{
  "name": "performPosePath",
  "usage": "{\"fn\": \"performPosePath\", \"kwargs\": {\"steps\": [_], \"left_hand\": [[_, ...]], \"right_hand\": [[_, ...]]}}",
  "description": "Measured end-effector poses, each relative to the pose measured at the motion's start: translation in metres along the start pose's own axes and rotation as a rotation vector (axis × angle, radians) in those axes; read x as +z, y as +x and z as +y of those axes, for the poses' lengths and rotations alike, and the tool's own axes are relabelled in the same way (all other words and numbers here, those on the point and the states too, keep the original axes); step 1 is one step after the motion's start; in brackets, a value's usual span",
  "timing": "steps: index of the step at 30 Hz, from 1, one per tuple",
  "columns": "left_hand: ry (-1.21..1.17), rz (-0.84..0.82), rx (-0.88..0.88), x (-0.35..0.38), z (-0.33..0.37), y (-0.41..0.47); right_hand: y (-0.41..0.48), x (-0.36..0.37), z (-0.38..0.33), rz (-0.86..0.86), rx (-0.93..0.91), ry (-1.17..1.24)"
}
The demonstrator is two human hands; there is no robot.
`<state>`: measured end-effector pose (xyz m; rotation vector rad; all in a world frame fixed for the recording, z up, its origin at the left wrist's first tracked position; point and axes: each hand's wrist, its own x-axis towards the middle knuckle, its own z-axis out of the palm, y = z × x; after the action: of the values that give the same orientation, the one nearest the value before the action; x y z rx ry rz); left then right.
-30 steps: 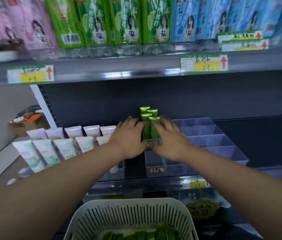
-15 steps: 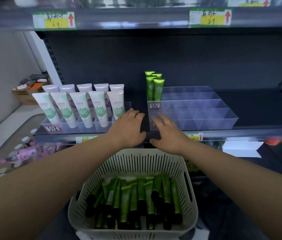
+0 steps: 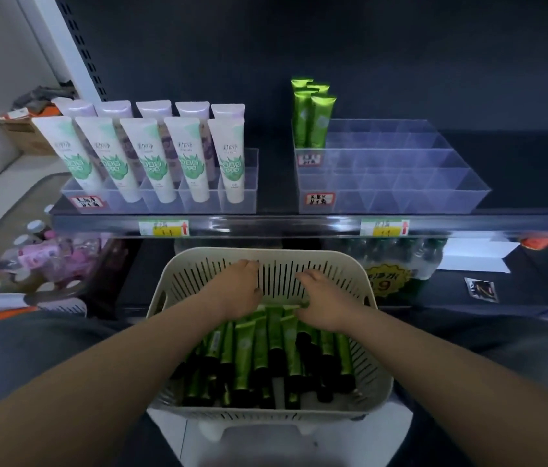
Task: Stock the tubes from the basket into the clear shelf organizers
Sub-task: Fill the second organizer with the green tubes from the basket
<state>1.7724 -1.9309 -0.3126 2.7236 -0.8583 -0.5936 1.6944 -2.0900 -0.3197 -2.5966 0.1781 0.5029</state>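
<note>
Both left hand [image 3: 237, 291] and right hand [image 3: 325, 303] dip among green tubes [image 3: 259, 348]; grip unclear, shelf labels [image 3: 319, 198] blurred.

Head view, single, wide-angle: worn at head height, facing forward and down. Basket [image 3: 379, 377] close below; shelf [image 3: 266, 226] just beyond, seen front-on.

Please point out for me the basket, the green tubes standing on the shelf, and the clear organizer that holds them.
basket [image 3: 279, 281]: head view, far slotted wall.
shelf tubes [image 3: 322, 123]: head view, body of the front right tube.
organizer [image 3: 400, 198]: head view, clear front wall.
</note>
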Motion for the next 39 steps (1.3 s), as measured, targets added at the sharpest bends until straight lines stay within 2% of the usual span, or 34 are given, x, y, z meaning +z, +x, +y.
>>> {"fn": "performPosePath", "kwargs": {"steps": [12,25,33,39], "left_hand": [[0.005,-0.258,-0.080,0.072,-0.049,0.035],[0.026,-0.535,-0.015,0.106,-0.070,0.067],[0.031,-0.514,-0.002,0.110,-0.075,0.075],[0.010,-0.435,0.012,0.104,-0.072,0.073]], "right_hand": [[0.052,0.060,0.029,-0.212,0.089,0.019],[0.103,0.085,0.044,-0.361,0.086,-0.051],[0.113,0.092,0.045,-0.362,0.023,-0.175],[0.110,0.092,0.045,-0.290,0.024,-0.088]]}}
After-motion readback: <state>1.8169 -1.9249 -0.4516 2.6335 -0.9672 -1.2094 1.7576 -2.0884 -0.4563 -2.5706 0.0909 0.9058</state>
